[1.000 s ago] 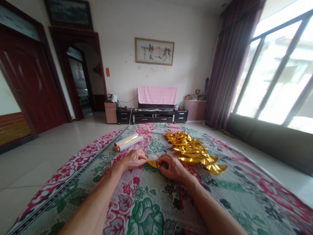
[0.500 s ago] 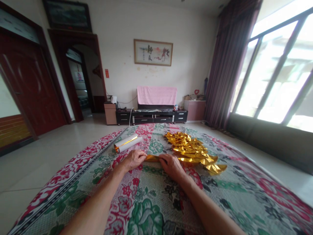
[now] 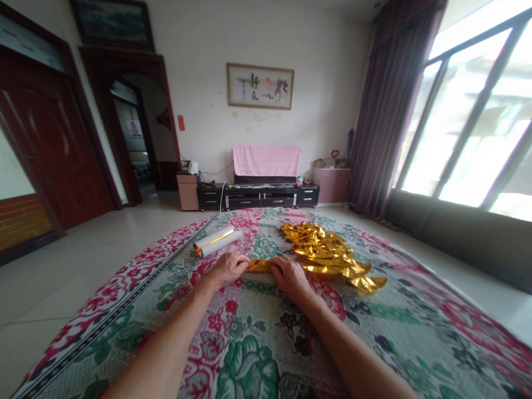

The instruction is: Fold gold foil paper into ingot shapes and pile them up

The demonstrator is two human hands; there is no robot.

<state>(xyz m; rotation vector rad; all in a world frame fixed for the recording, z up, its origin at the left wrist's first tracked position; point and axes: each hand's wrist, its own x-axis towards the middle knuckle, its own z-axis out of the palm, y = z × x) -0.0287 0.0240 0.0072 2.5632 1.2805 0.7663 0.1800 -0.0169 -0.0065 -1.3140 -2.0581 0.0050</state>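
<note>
A narrow folded strip of gold foil paper (image 3: 260, 266) stretches between my two hands, just above or on the flowered tablecloth (image 3: 245, 316). My left hand (image 3: 230, 268) pinches its left end with closed fingers. At the other end, my right hand (image 3: 288, 274) grips the strip between thumb and fingers. Right beside that hand lies a heap of folded gold foil pieces (image 3: 328, 249), boat-shaped with pointed tips. Beyond my left hand rest rolled white sheets with gold foil showing inside (image 3: 218, 240).
The cloth covers a round table. Past its far edge stands a low black TV cabinet (image 3: 260, 195) with a pink towel (image 3: 266, 160) over the screen. A purple curtain (image 3: 378, 111) and a large window are on the right, a dark red door (image 3: 54, 138) on the left.
Both hands stay in nearly the same place. The gold strip between them has tilted, showing a wider, brighter face. The view has shifted slightly.
</note>
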